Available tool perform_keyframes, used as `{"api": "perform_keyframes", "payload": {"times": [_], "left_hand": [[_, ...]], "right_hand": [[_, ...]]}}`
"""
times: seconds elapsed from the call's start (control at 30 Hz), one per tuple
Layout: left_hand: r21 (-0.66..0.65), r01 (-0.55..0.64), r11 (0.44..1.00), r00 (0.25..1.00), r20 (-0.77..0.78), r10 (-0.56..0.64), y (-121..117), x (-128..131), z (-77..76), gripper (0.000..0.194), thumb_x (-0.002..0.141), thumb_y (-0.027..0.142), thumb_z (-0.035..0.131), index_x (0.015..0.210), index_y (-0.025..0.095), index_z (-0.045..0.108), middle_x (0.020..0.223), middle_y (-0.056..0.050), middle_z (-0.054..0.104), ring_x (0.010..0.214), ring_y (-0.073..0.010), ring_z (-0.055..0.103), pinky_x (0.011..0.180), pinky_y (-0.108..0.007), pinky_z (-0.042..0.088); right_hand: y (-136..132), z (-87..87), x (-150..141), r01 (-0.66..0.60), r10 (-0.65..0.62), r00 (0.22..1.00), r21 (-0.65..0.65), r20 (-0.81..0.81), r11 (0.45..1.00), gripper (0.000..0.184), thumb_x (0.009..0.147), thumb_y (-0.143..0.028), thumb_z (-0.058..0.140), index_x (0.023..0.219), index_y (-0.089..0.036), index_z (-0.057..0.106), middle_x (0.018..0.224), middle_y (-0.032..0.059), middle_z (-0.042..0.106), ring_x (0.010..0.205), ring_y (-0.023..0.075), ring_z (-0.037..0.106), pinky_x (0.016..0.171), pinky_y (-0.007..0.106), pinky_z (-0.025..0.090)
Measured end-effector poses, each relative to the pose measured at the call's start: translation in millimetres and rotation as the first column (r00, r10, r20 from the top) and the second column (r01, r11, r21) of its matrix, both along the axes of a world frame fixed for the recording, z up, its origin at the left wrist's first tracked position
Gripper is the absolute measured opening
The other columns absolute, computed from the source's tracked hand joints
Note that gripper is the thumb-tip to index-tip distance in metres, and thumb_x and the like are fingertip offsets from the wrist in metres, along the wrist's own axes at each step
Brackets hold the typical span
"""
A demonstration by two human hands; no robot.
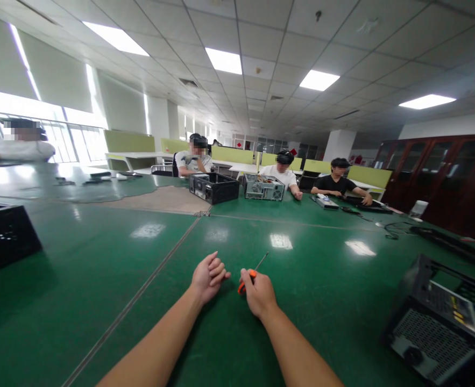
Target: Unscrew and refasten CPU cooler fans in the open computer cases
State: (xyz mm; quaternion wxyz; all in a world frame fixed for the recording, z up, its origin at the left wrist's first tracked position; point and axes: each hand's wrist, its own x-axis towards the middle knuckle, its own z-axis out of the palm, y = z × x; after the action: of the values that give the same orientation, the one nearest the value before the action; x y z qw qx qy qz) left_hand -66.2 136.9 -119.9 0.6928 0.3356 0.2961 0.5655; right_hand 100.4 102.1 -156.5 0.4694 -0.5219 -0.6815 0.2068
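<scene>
My right hand (259, 294) is closed around the orange and black handle of a screwdriver (262, 260). Its thin metal shaft points away from me and slightly right, over the green tabletop (310, 279). Just left of it, my left hand (210, 277) is held with its fingers curled in toward the palm. Whatever is inside that curl, if anything, is hidden. The two hands are close together but apart.
At the right stands a computer case (434, 328) with a mesh panel. A black case (7, 236) sits at the left edge. Farther off are an open black case (215, 188) and a silver case (263, 188). Several people sit around the table; cables (394, 231) lie at right.
</scene>
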Motion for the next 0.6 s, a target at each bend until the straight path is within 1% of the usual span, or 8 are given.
{"api": "perform_keyframes", "payload": {"times": [0.1, 0.2, 0.23, 0.27, 0.33, 0.37, 0.47, 0.6], "left_hand": [[0.039, -0.038, 0.999, 0.998, 0.053, 0.036, -19.3, 16.9, 21.4, 0.045, 0.096, 0.039, 0.042, 0.057, 0.022, 0.030, 0.037, 0.012, 0.015, 0.029, -0.0064, 0.014, 0.058, -0.028, 0.045], [0.085, -0.032, 0.996, 0.996, 0.086, 0.024, -59.5, 46.4, 47.0, 0.016, 0.093, 0.038, 0.052, 0.089, 0.022, 0.052, 0.045, 0.014, 0.030, 0.032, -0.0060, 0.020, 0.054, -0.024, 0.040], [0.107, -0.005, 0.994, 0.995, 0.102, -0.006, -76.4, 56.7, 56.0, 0.016, 0.088, 0.031, 0.056, 0.100, 0.023, 0.053, 0.051, 0.013, 0.039, 0.034, -0.0047, 0.023, 0.054, -0.023, 0.040], [0.165, 0.062, 0.984, 0.985, 0.147, -0.086, -93.9, 66.0, 65.1, 0.027, 0.082, 0.022, 0.058, 0.108, 0.023, 0.051, 0.055, 0.012, 0.043, 0.036, -0.0043, 0.028, 0.056, -0.023, 0.040], [0.287, 0.184, 0.940, 0.938, 0.236, -0.256, -126.6, 79.7, 82.5, 0.037, 0.072, 0.014, 0.057, 0.108, 0.020, 0.052, 0.059, 0.010, 0.047, 0.038, -0.0040, 0.033, 0.060, -0.024, 0.041], [0.337, 0.232, 0.912, 0.907, 0.265, -0.328, -140.1, 83.6, 90.3, 0.040, 0.069, 0.012, 0.057, 0.108, 0.020, 0.052, 0.061, 0.008, 0.050, 0.038, -0.0040, 0.036, 0.062, -0.024, 0.041], [0.426, 0.341, 0.838, 0.824, 0.293, -0.485, -165.4, 85.9, 105.6, 0.044, 0.065, 0.011, 0.055, 0.109, 0.018, 0.054, 0.064, 0.006, 0.053, 0.039, -0.0038, 0.040, 0.065, -0.024, 0.041], [0.462, 0.394, 0.795, 0.781, 0.288, -0.554, -172.8, 83.0, 107.7, 0.043, 0.066, 0.011, 0.053, 0.108, 0.019, 0.055, 0.064, 0.006, 0.052, 0.038, -0.0036, 0.037, 0.063, -0.024, 0.039]], "right_hand": [[-15.9, 9.3, -7.1, -0.062, 0.064, 0.981, 0.017, -0.184, 0.998, 0.054, 0.099, -0.055, 0.033, 0.073, -0.019, 0.064, 0.065, 0.0034, 0.064, 0.063, 0.0168, 0.061, 0.064, 0.026, 0.044], [-53.2, 25.5, -9.6, -0.107, 0.126, 0.921, 0.072, -0.369, 0.992, 0.052, 0.100, -0.052, 0.025, 0.076, -0.019, 0.057, 0.073, 0.0051, 0.063, 0.067, 0.0170, 0.058, 0.063, 0.026, 0.047], [-69.2, 32.5, -7.1, -0.137, 0.171, 0.878, 0.107, -0.447, 0.985, 0.049, 0.100, -0.051, 0.026, 0.075, -0.019, 0.055, 0.074, 0.0050, 0.061, 0.067, 0.0168, 0.056, 0.062, 0.027, 0.046], [-85.7, 40.3, -2.7, -0.165, 0.221, 0.823, 0.151, -0.523, 0.975, 0.046, 0.099, -0.050, 0.031, 0.072, -0.020, 0.053, 0.074, 0.0044, 0.059, 0.066, 0.0165, 0.053, 0.061, 0.027, 0.045], [-116.6, 57.3, 10.4, -0.184, 0.297, 0.718, 0.240, -0.629, 0.953, 0.041, 0.097, -0.045, 0.042, 0.066, -0.020, 0.050, 0.070, 0.0031, 0.054, 0.065, 0.0160, 0.049, 0.060, 0.027, 0.042], [-129.5, 65.9, 18.0, -0.190, 0.327, 0.694, 0.275, -0.642, 0.943, 0.040, 0.096, -0.042, 0.046, 0.063, -0.019, 0.049, 0.067, 0.0027, 0.052, 0.065, 0.0161, 0.048, 0.059, 0.028, 0.041], [-154.5, 86.7, 40.0, -0.210, 0.375, 0.731, 0.336, -0.569, 0.918, 0.041, 0.095, -0.038, 0.050, 0.059, -0.019, 0.050, 0.061, 0.0027, 0.050, 0.064, 0.0170, 0.051, 0.060, 0.029, 0.041], [-163.7, 94.7, 55.1, -0.251, 0.392, 0.824, 0.355, -0.410, 0.900, 0.045, 0.096, -0.041, 0.046, 0.058, -0.019, 0.058, 0.056, 0.0038, 0.053, 0.058, 0.0176, 0.054, 0.058, 0.031, 0.044]]}}
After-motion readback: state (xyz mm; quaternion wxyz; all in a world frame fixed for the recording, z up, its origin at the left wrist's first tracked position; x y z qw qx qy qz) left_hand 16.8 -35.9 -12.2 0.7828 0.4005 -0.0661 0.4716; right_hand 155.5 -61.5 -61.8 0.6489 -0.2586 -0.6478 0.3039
